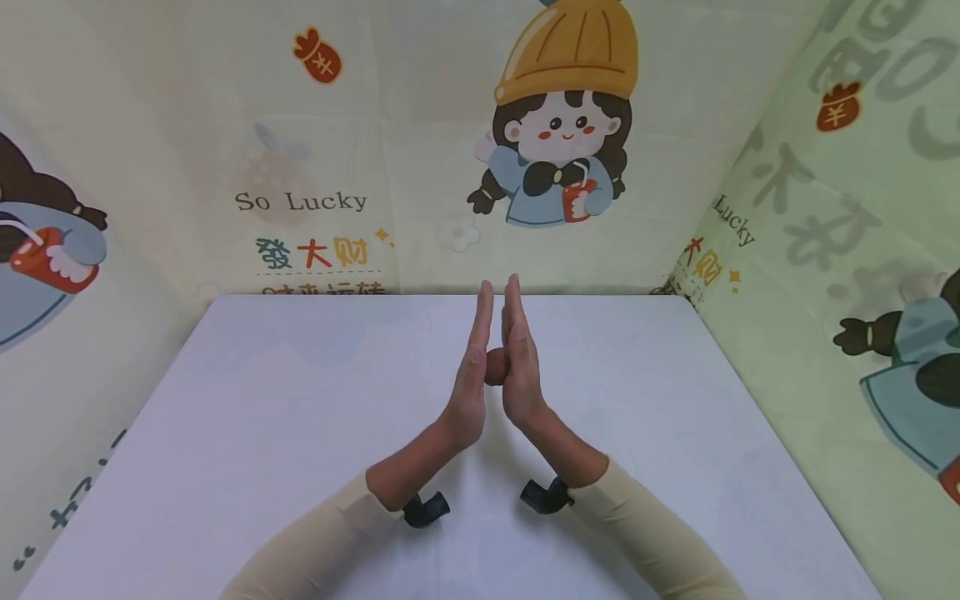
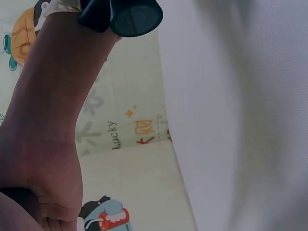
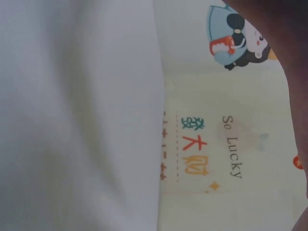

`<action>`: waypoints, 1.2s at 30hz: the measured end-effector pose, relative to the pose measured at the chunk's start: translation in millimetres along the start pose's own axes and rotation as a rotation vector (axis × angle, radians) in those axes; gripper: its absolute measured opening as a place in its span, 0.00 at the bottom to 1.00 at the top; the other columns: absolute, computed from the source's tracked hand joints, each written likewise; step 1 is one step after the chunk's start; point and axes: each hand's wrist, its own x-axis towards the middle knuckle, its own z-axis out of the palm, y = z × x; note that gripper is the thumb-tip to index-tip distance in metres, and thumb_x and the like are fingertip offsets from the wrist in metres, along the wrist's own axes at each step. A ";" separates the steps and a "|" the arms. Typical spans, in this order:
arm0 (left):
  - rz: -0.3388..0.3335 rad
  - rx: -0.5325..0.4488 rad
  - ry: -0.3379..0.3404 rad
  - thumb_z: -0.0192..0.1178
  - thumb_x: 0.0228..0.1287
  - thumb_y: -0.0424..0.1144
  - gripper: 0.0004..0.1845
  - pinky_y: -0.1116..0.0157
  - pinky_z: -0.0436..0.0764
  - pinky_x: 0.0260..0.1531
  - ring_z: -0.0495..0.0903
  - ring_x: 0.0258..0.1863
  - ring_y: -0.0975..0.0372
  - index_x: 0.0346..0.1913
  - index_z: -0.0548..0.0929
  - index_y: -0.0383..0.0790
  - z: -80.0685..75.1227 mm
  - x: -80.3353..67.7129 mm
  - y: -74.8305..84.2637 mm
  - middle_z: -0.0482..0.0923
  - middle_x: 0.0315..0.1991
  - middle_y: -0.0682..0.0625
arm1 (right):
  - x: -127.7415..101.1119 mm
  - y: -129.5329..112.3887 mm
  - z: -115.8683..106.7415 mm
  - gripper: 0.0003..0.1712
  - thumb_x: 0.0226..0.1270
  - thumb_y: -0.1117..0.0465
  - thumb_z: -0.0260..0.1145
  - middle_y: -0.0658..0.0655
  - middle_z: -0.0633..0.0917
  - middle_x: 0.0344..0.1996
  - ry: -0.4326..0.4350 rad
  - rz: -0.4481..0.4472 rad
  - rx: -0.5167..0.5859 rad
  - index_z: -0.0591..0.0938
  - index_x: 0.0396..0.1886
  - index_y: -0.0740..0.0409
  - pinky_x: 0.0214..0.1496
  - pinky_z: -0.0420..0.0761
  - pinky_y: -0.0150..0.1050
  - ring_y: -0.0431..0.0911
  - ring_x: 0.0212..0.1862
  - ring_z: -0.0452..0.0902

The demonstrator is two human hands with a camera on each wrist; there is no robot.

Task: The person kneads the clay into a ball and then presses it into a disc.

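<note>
A small brown ball (image 1: 495, 369) sits between my two palms, above the white tabletop. My left hand (image 1: 470, 379) presses its flat palm against the ball from the left, its straight fingers pointing forward and up. From the right, my right hand (image 1: 521, 375) faces it the same way, fingers straight, palm on the ball. The fingertips of both hands stand slightly apart. In the left wrist view, the ball's dark surface (image 2: 21, 198) partly shows at the lower left, beside the heel of a palm. The right wrist view catches only skin along its right edge.
The white table (image 1: 300, 400) spreads under both arms. Printed cloth (image 1: 435, 150) with cartoon figures and lettering hangs behind the table and at both sides. A black wrist camera (image 1: 426, 510) is strapped below the left wrist, and another black camera (image 1: 546, 497) below the right.
</note>
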 end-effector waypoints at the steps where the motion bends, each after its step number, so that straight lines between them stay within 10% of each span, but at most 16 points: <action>1: 0.003 0.004 0.005 0.22 0.85 0.60 0.40 0.50 0.37 0.79 0.33 0.84 0.56 0.85 0.37 0.36 -0.1 0.2 -0.1 0.31 0.87 0.47 | -0.7 0.2 0.8 0.45 0.86 0.36 0.33 0.57 0.39 0.86 0.001 -0.001 -0.002 0.40 0.86 0.62 0.81 0.50 0.44 0.47 0.84 0.39; 8: -0.005 -0.005 0.045 0.23 0.85 0.59 0.39 0.49 0.38 0.79 0.32 0.84 0.58 0.86 0.37 0.38 -2.7 3.4 0.5 0.32 0.87 0.49 | -4.7 2.1 6.0 0.38 0.88 0.47 0.30 0.54 0.44 0.86 0.002 -0.015 -0.017 0.43 0.86 0.64 0.83 0.42 0.46 0.47 0.84 0.42; 11: -0.008 -0.011 0.063 0.24 0.84 0.60 0.40 0.51 0.37 0.79 0.32 0.84 0.59 0.86 0.37 0.38 -5.6 5.6 -0.3 0.32 0.87 0.51 | -6.9 3.8 8.1 0.37 0.88 0.49 0.29 0.59 0.55 0.83 0.000 -0.018 -0.024 0.43 0.86 0.64 0.83 0.43 0.47 0.42 0.61 0.73; 14: -0.015 -0.023 0.076 0.24 0.84 0.62 0.41 0.54 0.48 0.77 0.37 0.84 0.57 0.86 0.37 0.39 -9.6 7.6 -0.7 0.32 0.87 0.52 | -9.4 5.9 10.5 0.37 0.88 0.49 0.29 0.62 0.82 0.46 -0.010 -0.020 -0.027 0.43 0.86 0.63 0.83 0.44 0.48 0.43 0.27 0.63; 18: -0.033 -0.044 0.090 0.25 0.83 0.64 0.42 0.57 0.59 0.69 0.43 0.82 0.58 0.86 0.37 0.42 -15.5 10.1 -1.3 0.31 0.87 0.54 | -12.9 8.0 15.2 0.39 0.89 0.45 0.29 0.53 0.63 0.14 -0.040 -0.029 -0.018 0.42 0.86 0.64 0.83 0.44 0.49 0.45 0.20 0.55; 22: -0.054 -0.060 0.115 0.27 0.81 0.68 0.44 0.55 0.59 0.69 0.41 0.82 0.61 0.86 0.37 0.44 -20.7 14.6 -0.9 0.31 0.86 0.57 | -17.1 6.6 20.4 0.41 0.89 0.41 0.30 0.52 0.65 0.17 -0.064 -0.041 -0.027 0.41 0.86 0.65 0.83 0.44 0.50 0.42 0.27 0.60; 25: -0.062 -0.071 0.139 0.28 0.80 0.69 0.44 0.51 0.54 0.73 0.38 0.83 0.63 0.87 0.38 0.46 -24.3 19.4 -0.7 0.31 0.86 0.57 | -20.3 3.7 23.9 0.41 0.89 0.41 0.30 0.57 0.72 0.21 -0.071 -0.026 -0.038 0.41 0.86 0.63 0.82 0.45 0.53 0.41 0.51 0.74; 28: -0.059 -0.072 0.161 0.27 0.82 0.67 0.42 0.49 0.41 0.78 0.35 0.83 0.65 0.87 0.39 0.46 -28.3 24.4 -1.6 0.33 0.86 0.57 | -24.1 0.1 27.4 0.40 0.88 0.41 0.30 0.64 0.83 0.46 -0.083 0.008 -0.043 0.40 0.86 0.61 0.81 0.47 0.58 0.48 0.79 0.58; 31: -0.049 -0.062 0.184 0.27 0.83 0.61 0.40 0.51 0.34 0.78 0.33 0.83 0.66 0.87 0.40 0.44 -32.6 28.6 -3.7 0.35 0.86 0.58 | -27.2 -3.6 30.9 0.41 0.88 0.40 0.30 0.61 0.62 0.80 -0.094 0.033 -0.041 0.38 0.87 0.59 0.80 0.47 0.61 0.53 0.84 0.42; 33: -0.049 -0.047 0.197 0.26 0.83 0.58 0.38 0.51 0.32 0.78 0.33 0.83 0.66 0.87 0.40 0.44 -35.3 30.5 -5.6 0.36 0.86 0.59 | -28.2 -6.5 33.2 0.42 0.87 0.39 0.31 0.53 0.41 0.86 -0.100 0.035 -0.042 0.36 0.86 0.58 0.81 0.42 0.60 0.53 0.85 0.38; 36: -0.053 -0.029 0.206 0.26 0.82 0.54 0.37 0.51 0.32 0.78 0.33 0.83 0.66 0.87 0.41 0.44 -38.4 31.3 -9.2 0.37 0.86 0.60 | -28.9 -9.0 35.4 0.43 0.87 0.38 0.31 0.52 0.39 0.86 -0.097 0.022 -0.045 0.36 0.86 0.59 0.82 0.40 0.57 0.52 0.85 0.36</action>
